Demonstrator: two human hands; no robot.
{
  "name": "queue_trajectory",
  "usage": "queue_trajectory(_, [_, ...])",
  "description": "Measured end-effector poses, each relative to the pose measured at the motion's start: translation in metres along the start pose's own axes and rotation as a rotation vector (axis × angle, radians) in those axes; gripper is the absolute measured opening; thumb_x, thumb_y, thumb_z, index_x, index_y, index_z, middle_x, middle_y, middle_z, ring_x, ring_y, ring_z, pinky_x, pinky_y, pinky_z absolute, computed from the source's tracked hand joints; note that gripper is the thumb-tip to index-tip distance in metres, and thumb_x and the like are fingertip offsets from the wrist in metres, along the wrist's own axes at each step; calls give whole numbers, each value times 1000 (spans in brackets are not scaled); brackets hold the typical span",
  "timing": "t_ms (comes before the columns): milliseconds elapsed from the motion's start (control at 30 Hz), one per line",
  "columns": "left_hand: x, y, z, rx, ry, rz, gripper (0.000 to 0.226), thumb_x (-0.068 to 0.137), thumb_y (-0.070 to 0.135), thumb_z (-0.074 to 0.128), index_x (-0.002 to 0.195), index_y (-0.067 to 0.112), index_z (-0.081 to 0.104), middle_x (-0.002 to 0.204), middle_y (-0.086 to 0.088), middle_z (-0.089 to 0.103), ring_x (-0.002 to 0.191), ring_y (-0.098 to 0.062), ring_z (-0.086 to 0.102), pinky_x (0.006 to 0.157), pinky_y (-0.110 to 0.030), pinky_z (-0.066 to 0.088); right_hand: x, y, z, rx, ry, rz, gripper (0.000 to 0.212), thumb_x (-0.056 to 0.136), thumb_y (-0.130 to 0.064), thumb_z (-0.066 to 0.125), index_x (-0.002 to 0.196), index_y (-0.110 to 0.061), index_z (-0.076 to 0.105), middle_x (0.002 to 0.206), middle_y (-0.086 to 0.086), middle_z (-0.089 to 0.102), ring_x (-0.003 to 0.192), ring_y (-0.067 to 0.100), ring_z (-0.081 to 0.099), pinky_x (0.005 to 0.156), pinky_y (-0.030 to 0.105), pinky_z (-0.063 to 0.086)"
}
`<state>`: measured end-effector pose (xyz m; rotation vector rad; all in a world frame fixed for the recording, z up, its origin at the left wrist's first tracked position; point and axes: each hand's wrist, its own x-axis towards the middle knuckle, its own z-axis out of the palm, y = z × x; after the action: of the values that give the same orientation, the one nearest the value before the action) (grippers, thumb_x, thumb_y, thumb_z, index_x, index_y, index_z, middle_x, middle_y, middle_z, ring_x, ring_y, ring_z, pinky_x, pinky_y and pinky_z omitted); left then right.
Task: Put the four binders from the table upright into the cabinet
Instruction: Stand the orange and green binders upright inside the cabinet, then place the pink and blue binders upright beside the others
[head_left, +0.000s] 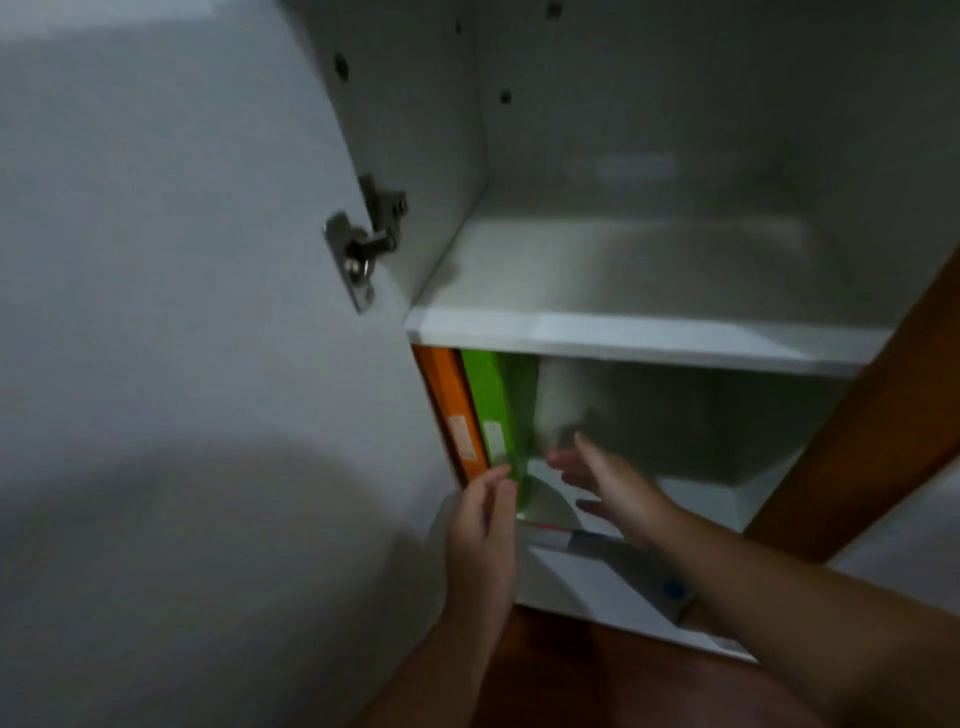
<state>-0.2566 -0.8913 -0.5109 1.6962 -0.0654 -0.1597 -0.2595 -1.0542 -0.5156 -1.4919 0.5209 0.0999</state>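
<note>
Fingers straight, the left hand (480, 525) touches the upright green binder (493, 405) at the left end of the lower shelf (696, 499), right hand (608, 488) spread alongside.

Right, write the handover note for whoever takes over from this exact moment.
Left hand: fingertips at the foot of the spine of the green binder; blur hides any pinch.
Right hand: open, fingers spread, inside the lower compartment, right of the green binder.
Orange binder and green binder stand upright side by side at the left end of the cabinet, under the shelf.
Done: two of four in. Left: two more, not in view.
</note>
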Motion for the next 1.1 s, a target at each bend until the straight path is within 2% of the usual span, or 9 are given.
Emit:
queue_trajectory(133, [-15, 72, -3, -44, -75, -85, 25, 101, 25, 50, 91, 26, 73, 85, 4, 75, 73, -6, 67, 59, -16, 46, -62, -52, -21, -105, -16, 20, 47, 98, -50, 33, 97, -25, 73, 112, -9, 69, 109, 9, 58, 97, 36, 43])
queue_trajectory(233, [-37, 123, -4, -59, -161, -121, 29, 101, 21, 51, 84, 29, 74, 81, 2, 76, 73, -9, 69, 61, -18, 51, -112, -94, -24, -176, -15, -4, 42, 97, -47, 38, 92, -28, 75, 96, -16, 73, 95, 1, 64, 85, 24, 48])
queue_trajectory(367, [-63, 198, -10, -89, -221, -128, 33, 99, 12, 53, 78, 25, 75, 73, -4, 74, 63, -9, 67, 59, -16, 52, -175, -161, -25, -270, -20, -72, 28, 97, -28, 49, 87, -21, 74, 87, -9, 73, 84, -2, 65, 71, 9, 45])
queue_trajectory(500, [-83, 288, -9, -87, -301, -104, 32, 99, 10, 53, 77, 20, 74, 69, -4, 73, 62, -9, 67, 60, -19, 53, -241, -239, -41, -293, 29, -83, 22, 93, -15, 57, 80, -26, 71, 79, -10, 73, 80, -1, 65, 75, 11, 46])
queue_trajectory(633, [-93, 388, 3, -22, -394, 39, 28, 98, 11, 55, 79, 21, 72, 71, 0, 73, 69, -9, 67, 65, -22, 53, -300, -323, -76, -349, 119, -97, 17, 91, -12, 57, 91, -20, 72, 87, -4, 73, 80, 7, 67, 73, 17, 51])
queue_trajectory(733, [-89, 450, 25, 3, -440, 122, 21, 98, 13, 56, 84, 19, 70, 75, 7, 73, 74, -8, 67, 70, -22, 55, -332, -372, -114, -366, 188, -105, 17, 94, -18, 54, 98, -24, 69, 92, -6, 73, 81, 3, 68, 69, 13, 50])
queue_trajectory(933, [-59, 517, 90, 146, -454, 67, 15, 98, 31, 51, 97, 24, 64, 106, 0, 69, 99, -19, 64, 91, -40, 54, -340, -411, -204, -283, 414, -83, 18, 94, -21, 52, 99, -23, 68, 101, -5, 71, 89, 14, 68, 75, 29, 52])
queue_trajectory(1033, [-40, 527, 131, 269, -460, 4, 27, 99, 41, 45, 113, 20, 56, 126, -2, 62, 103, -16, 56, 87, -35, 46, -323, -416, -253, -252, 559, -97, 18, 91, -19, 52, 97, -21, 69, 107, -4, 68, 86, 12, 66, 69, 25, 48])
queue_trajectory(1100, [-30, 529, 159, 328, -451, -81, 47, 100, 47, 41, 133, 14, 49, 139, -5, 53, 117, -22, 53, 93, -34, 41, -307, -421, -289, -313, 641, -108, 21, 91, -18, 49, 103, -20, 67, 116, -3, 64, 92, 14, 61, 76, 26, 45])
